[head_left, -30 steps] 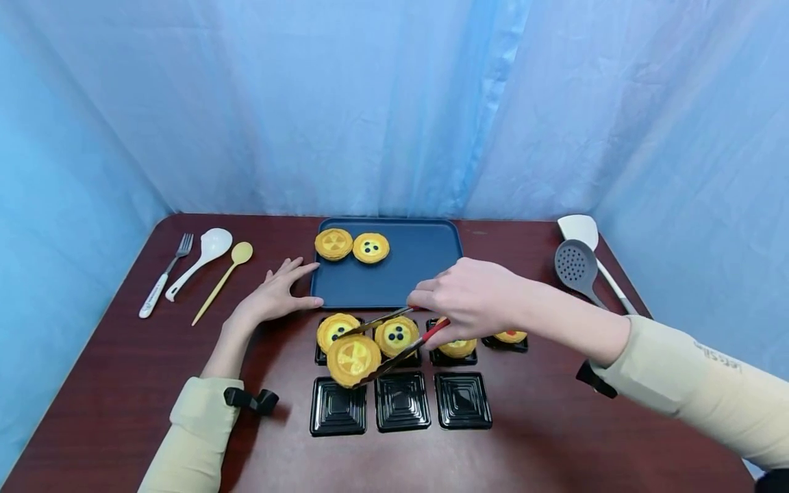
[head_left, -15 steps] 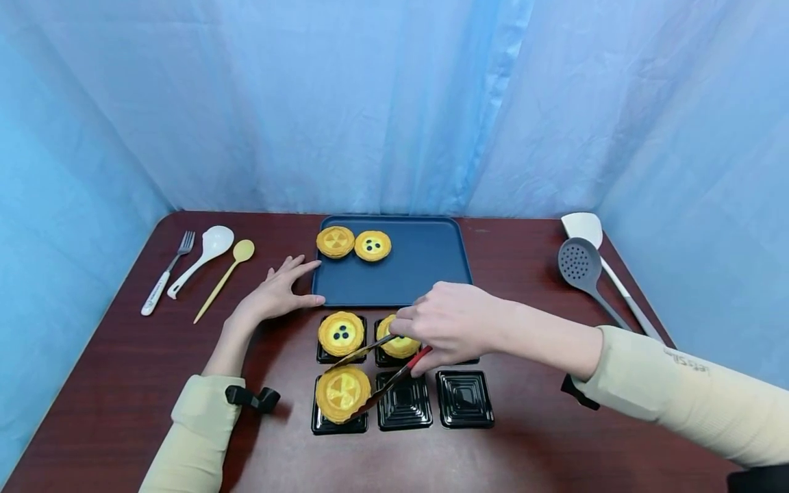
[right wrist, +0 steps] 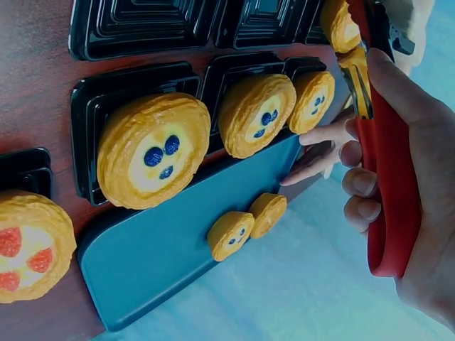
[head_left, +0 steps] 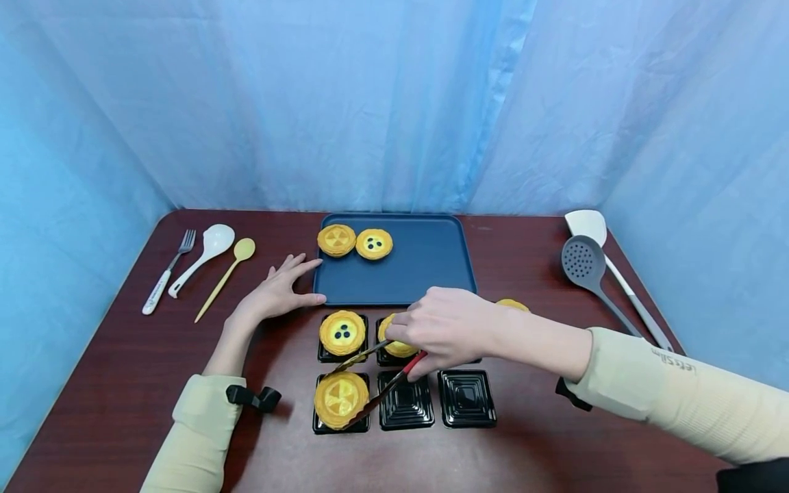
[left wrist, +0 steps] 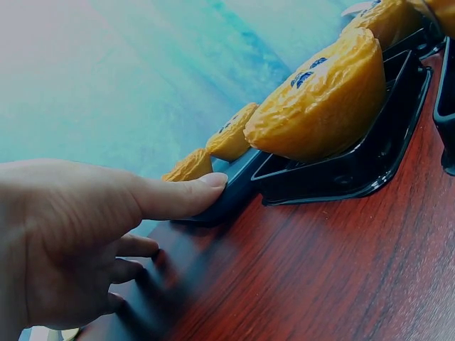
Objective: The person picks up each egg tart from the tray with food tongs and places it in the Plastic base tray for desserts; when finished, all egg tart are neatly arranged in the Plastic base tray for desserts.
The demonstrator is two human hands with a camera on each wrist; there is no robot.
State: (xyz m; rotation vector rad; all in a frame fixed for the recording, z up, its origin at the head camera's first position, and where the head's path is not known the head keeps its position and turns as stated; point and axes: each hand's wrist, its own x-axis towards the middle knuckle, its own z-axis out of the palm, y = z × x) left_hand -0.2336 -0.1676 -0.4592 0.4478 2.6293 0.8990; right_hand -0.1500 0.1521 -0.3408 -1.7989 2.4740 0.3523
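My right hand point(head_left: 446, 327) grips a pair of tongs with red handles point(right wrist: 394, 192). Their tips lie on either side of an egg tart with a wedge-patterned top point(head_left: 340, 399), which sits in the front-left black square tray point(head_left: 322, 427). Whether the tips still press on the tart, I cannot tell. My left hand point(head_left: 280, 291) has its fingers spread at the left side of the blue tray point(head_left: 425, 263); in the left wrist view the thumb point(left wrist: 181, 195) rests on the tray's rim. That tray bears a wedge-patterned tart point(head_left: 336, 240) and a blueberry tart point(head_left: 374, 244).
Behind the front row, black trays hold blueberry tarts point(head_left: 342, 333) and a strawberry tart point(right wrist: 32, 249), partly hidden by my right arm. Two bare black trays point(head_left: 467, 398) stand front right. Fork point(head_left: 157, 291), white spoon point(head_left: 216, 239) and yellow spoon point(head_left: 244, 248) lie left; skimmer point(head_left: 582, 260) and spatula point(head_left: 588, 224) right.
My right hand has brought the wedge-patterned tart in the tongs down and toward me, from over the back row into the front-left black tray. The left hand has stayed at the blue tray.
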